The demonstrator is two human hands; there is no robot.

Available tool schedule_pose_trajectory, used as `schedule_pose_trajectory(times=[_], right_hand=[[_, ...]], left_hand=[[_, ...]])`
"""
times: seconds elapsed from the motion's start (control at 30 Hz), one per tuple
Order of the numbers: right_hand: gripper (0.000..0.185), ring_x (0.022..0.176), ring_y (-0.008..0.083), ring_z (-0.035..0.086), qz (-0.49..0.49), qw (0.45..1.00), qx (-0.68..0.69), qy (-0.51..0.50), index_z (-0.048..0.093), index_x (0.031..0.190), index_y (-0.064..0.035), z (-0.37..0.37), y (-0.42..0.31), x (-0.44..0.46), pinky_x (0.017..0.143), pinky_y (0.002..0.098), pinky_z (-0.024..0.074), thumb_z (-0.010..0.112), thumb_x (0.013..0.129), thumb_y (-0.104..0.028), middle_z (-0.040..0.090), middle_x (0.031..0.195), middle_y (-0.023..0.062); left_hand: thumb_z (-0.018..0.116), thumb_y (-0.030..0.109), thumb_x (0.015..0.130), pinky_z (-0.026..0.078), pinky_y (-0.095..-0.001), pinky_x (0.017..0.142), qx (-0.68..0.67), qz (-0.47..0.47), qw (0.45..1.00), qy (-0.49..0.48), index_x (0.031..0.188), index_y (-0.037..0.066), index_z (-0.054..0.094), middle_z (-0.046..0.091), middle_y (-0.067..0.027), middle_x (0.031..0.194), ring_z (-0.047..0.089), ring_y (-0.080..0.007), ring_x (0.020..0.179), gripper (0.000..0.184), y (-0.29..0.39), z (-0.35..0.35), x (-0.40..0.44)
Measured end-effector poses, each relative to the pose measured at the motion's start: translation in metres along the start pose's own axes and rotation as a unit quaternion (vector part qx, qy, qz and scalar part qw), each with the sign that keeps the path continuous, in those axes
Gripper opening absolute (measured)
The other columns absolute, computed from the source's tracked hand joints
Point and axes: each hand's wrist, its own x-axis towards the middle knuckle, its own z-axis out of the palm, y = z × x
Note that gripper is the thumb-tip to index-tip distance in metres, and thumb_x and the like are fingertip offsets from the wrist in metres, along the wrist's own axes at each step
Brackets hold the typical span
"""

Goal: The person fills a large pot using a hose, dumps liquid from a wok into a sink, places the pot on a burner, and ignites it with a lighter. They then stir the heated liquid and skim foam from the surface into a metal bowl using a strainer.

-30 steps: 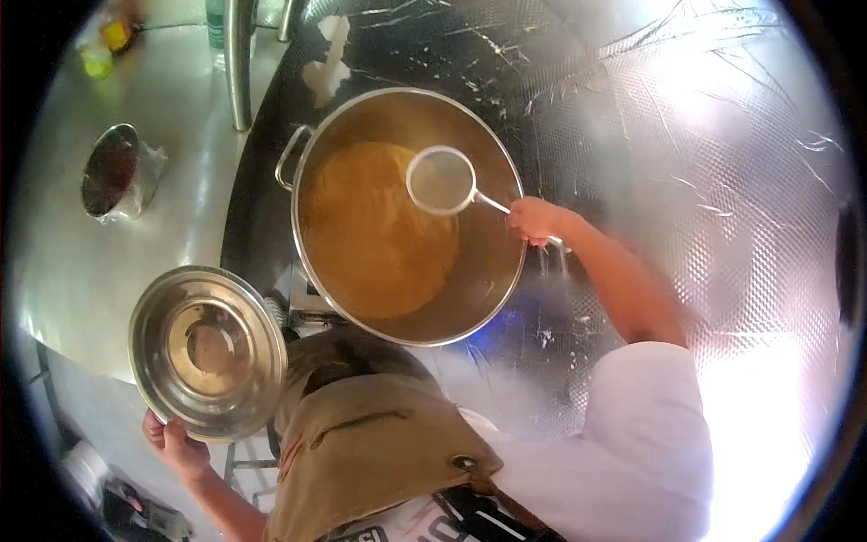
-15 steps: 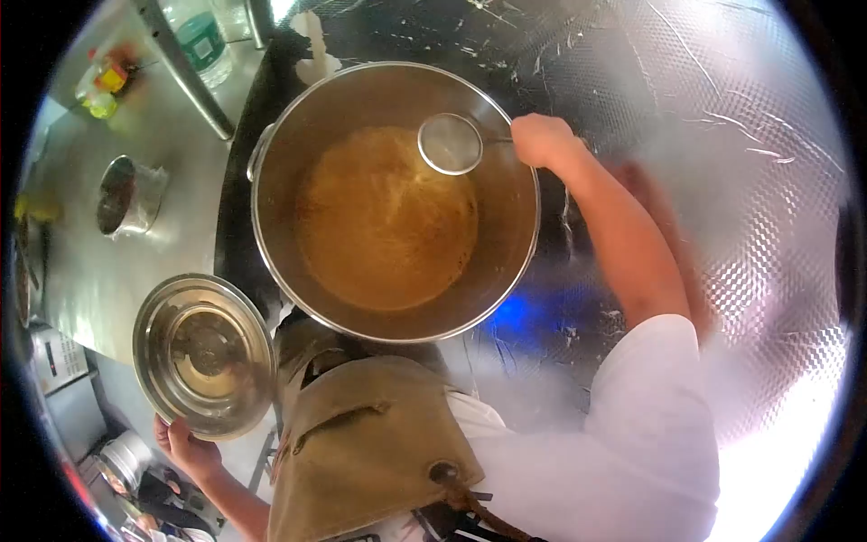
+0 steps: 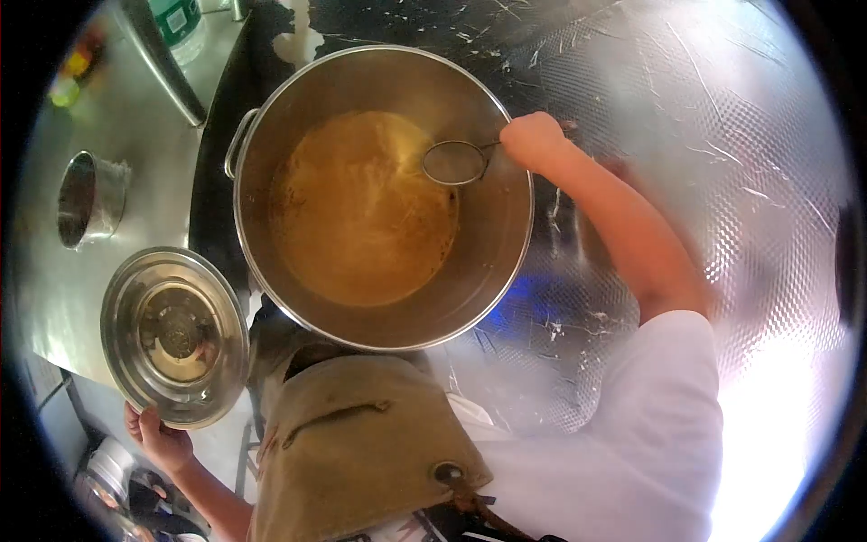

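Observation:
My right hand (image 3: 535, 142) is closed around the handle of a round skimmer (image 3: 454, 163) at the right rim of a large steel pot (image 3: 488, 257). The skimmer's ring is tilted inside the pot, over a brown, foamy-looking liquid (image 3: 361, 212); I cannot tell whether it touches the surface. At the lower left, my left hand (image 3: 158, 435) grips the near rim of a shallow metal basin (image 3: 237, 339). Some clear liquid seems to lie in the basin. The basin is left of the pot, just in front of the steel counter.
A metal container (image 3: 95, 200) stands on the steel counter (image 3: 135, 194) at left, with a metal post (image 3: 161, 63) and a plastic bottle (image 3: 177, 27) behind. Scratched, textured metal sheeting (image 3: 650, 117) covers the right side. Steam blurs parts of the view.
The skimmer's ring has tipped from nearly face-on to a flatter ellipse. My view has shifted, so pot and basin appear farther left. Both hands keep their hold.

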Motion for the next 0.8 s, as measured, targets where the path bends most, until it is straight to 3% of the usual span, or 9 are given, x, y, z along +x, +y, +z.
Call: schedule_pose_trajectory(times=[0.23, 0.73, 0.8], right_hand=[[0.013, 0.080, 0.0226, 0.067, -0.025, 1.000, -0.018, 0.005, 0.071, 0.081, -0.0104, -0.002, -0.019, 0.013, 0.064, 0.0349, 0.0517, 0.058, 0.078, -0.011, 0.069, 0.085, 0.0068], [0.018, 0.082, 0.0248, 0.067, -0.029, 0.999, 0.014, 0.043, 0.071, 0.084, -0.0098, 0.046, -0.029, 0.027, 0.066, 0.0362, 0.0528, 0.053, 0.081, -0.013, 0.069, 0.088, 0.0087], [0.019, 0.084, 0.0251, 0.067, -0.028, 0.999, 0.027, 0.012, 0.071, 0.085, -0.0096, 0.037, -0.032, 0.018, 0.068, 0.0365, 0.0527, 0.053, 0.081, -0.013, 0.069, 0.090, 0.0092]], left_hand=[[0.056, 0.008, 0.072, 0.044, -0.0245, 0.071, 0.036, -0.020, 0.998, 0.047, 0.085, 0.001, 0.056, 0.060, -0.0040, 0.083, 0.054, -0.0112, 0.076, 0.014, 0.002, 0.002, -0.021], [0.055, 0.006, 0.073, 0.043, -0.0234, 0.069, 0.013, -0.018, 1.000, 0.017, 0.078, -0.001, 0.055, 0.061, -0.0056, 0.078, 0.053, -0.0101, 0.071, 0.008, -0.007, 0.015, -0.042], [0.056, 0.006, 0.072, 0.043, -0.0232, 0.068, 0.014, -0.015, 1.000, 0.012, 0.077, -0.001, 0.056, 0.061, -0.0056, 0.077, 0.053, -0.0102, 0.069, 0.008, -0.008, 0.014, -0.043]])
